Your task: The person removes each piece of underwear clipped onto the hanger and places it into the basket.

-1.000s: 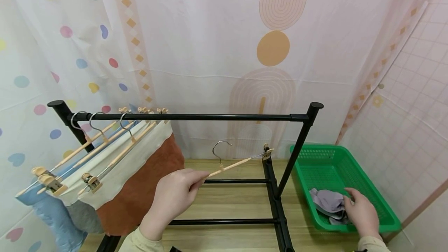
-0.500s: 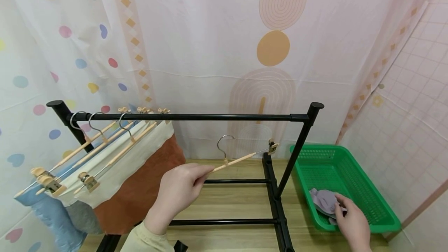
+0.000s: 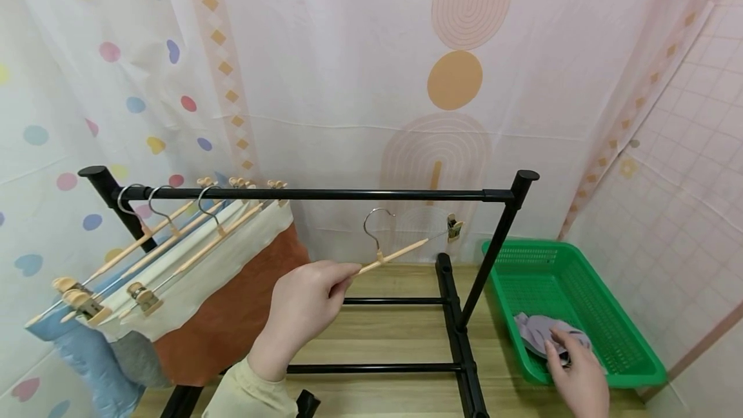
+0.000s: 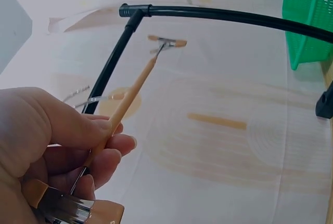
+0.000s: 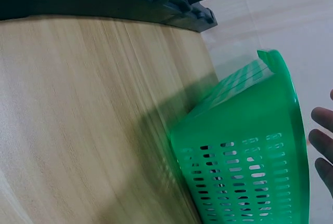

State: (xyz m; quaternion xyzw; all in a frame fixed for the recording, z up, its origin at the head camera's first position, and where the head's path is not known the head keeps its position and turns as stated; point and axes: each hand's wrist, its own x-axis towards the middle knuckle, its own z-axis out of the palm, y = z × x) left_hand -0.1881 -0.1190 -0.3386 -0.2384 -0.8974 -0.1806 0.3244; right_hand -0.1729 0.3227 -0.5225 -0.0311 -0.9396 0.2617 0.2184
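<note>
My left hand (image 3: 304, 311) pinches a wooden clip hanger (image 3: 400, 252) by its bar, in front of the black rack. The hanger's metal hook points up and its far clip (image 3: 455, 228) holds nothing. In the left wrist view, thumb and fingers grip the hanger bar (image 4: 132, 94), and its near clip (image 4: 78, 206) lies below the hand. My right hand (image 3: 580, 373) is over the near side of a green basket (image 3: 633, 334), thumb and fingers apart, beside a crumpled lilac cloth (image 3: 540, 328). Whether it touches the cloth is unclear. Only fingertips (image 5: 323, 143) show in the right wrist view.
On the left of the black rack's top rail (image 3: 377, 194) hang several clip hangers bearing blue, grey and white-and-rust cloth (image 3: 244, 305). The rack's lower bars (image 3: 395, 368) cross the wood-look surface (image 3: 348, 340). A patterned curtain (image 3: 325, 82) stands behind.
My left hand has raised the hanger slightly, its far end tilting higher and moving right. My right hand has shifted left and nearer across the cloth in the basket.
</note>
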